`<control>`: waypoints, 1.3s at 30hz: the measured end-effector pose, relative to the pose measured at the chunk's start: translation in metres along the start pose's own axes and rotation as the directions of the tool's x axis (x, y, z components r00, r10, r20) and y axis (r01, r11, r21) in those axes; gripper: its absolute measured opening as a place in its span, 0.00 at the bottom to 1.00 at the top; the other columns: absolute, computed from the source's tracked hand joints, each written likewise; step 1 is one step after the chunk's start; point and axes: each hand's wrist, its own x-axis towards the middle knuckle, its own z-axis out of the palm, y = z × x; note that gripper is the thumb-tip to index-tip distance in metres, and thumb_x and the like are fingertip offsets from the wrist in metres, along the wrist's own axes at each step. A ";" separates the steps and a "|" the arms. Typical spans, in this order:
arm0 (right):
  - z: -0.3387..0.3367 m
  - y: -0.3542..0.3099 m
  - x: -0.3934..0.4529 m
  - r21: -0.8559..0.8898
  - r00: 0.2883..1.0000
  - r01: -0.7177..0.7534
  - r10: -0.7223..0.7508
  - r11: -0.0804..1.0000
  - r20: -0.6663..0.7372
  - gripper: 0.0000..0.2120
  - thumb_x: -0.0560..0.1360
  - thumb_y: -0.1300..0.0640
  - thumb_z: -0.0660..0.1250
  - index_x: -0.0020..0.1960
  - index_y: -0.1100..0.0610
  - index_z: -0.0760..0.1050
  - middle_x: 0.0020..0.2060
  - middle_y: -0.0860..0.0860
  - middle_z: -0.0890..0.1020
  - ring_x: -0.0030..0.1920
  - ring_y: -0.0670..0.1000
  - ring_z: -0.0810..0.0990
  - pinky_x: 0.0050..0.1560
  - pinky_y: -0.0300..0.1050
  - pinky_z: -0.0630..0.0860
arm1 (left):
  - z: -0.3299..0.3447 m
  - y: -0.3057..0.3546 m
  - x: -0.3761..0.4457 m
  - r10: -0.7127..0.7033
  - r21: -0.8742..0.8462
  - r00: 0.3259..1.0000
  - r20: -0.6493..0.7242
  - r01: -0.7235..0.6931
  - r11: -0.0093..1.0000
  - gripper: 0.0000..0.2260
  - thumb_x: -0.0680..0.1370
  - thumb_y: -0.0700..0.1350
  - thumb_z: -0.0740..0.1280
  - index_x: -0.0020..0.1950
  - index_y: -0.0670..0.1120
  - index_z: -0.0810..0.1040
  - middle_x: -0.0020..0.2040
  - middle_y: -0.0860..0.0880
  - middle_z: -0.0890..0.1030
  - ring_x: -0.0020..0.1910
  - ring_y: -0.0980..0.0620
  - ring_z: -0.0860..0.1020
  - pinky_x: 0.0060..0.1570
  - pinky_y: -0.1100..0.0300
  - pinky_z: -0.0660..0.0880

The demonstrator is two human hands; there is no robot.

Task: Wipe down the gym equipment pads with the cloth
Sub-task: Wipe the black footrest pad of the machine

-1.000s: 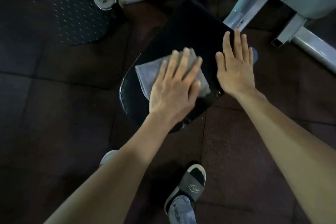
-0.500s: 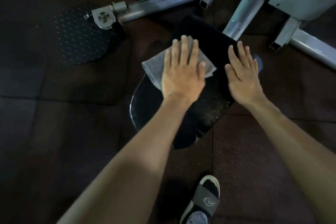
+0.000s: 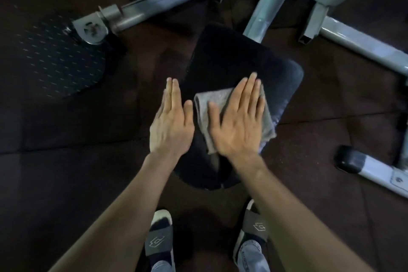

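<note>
Head view. Right hand [image 3: 237,121] flat, fingers spread, palm pressing grey cloth [image 3: 207,104] onto black pad [image 3: 242,62], gripping nothing. Left hand [image 3: 171,126] flat and unclenched on pad's left edge, holding nothing. Around: grey machine frame [image 3: 265,6], studded footplate [image 3: 55,59], two sandalled feet [image 3: 159,240]. Cloth crumpled, on pad's centre-right.

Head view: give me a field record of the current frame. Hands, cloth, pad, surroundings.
left hand: flat, fingers together, on the pad's left edge, off the cloth
right hand: flat, palm down, pressing the cloth
grey cloth: folded, on the pad
black seat pad: cloth covers its right middle
grey machine frame: behind the pad
sandals: below the pad
</note>
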 end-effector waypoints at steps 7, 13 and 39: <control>-0.019 0.042 0.104 -0.131 0.992 0.122 -0.118 0.984 0.037 0.38 0.84 0.39 0.44 0.83 0.64 0.46 0.83 0.62 0.51 0.84 0.59 0.48 0.83 0.57 0.48 | 0.010 -0.009 0.006 0.088 0.049 0.995 -0.049 -0.085 0.995 0.27 0.87 0.53 0.45 0.84 0.48 0.41 0.85 0.51 0.42 0.84 0.52 0.44 0.82 0.53 0.49; -0.031 0.066 -0.029 -0.057 0.748 0.620 -0.568 0.783 0.343 0.36 0.85 0.38 0.47 0.84 0.58 0.46 0.84 0.55 0.46 0.84 0.51 0.42 0.84 0.53 0.46 | 0.009 -0.008 0.004 0.069 0.063 0.997 -0.041 -0.066 0.996 0.27 0.86 0.54 0.43 0.84 0.50 0.41 0.85 0.53 0.43 0.84 0.52 0.45 0.82 0.50 0.51; -0.008 0.015 0.021 -0.067 0.896 0.422 -0.404 0.904 0.187 0.34 0.84 0.38 0.40 0.84 0.57 0.45 0.84 0.56 0.47 0.84 0.55 0.44 0.84 0.55 0.45 | -0.002 -0.004 -0.001 -0.001 -0.002 0.999 0.053 0.001 1.000 0.27 0.87 0.52 0.46 0.84 0.47 0.40 0.85 0.50 0.44 0.84 0.51 0.44 0.82 0.51 0.46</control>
